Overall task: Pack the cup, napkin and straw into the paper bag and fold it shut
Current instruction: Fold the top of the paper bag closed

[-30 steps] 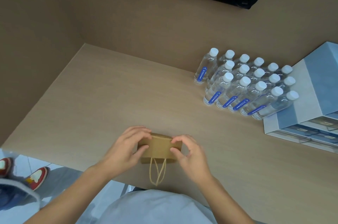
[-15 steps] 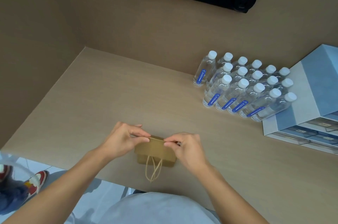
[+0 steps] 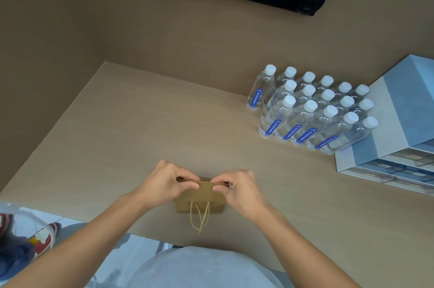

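Hands have shifted from pressing the paper bag [image 3: 199, 196] flat to pinching its folded top edge, left hand [image 3: 162, 182] and right hand [image 3: 239, 188] at opposite ends, bag near the desk [image 3: 164, 128] front edge; closure appears nearly complete.

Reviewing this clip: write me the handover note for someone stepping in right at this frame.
Left hand: pinching the left end of the paper bag's top edge.
Right hand: pinching the right end of the same edge.
Paper bag: on the table near its front edge, top pressed flat between both grips, cord handles hanging toward the person.
Cup, napkin, straw: none visible outside the bag; presumably inside, cannot confirm.
Done: the mouth is pressed closed.
Left: crease the fold down and release.
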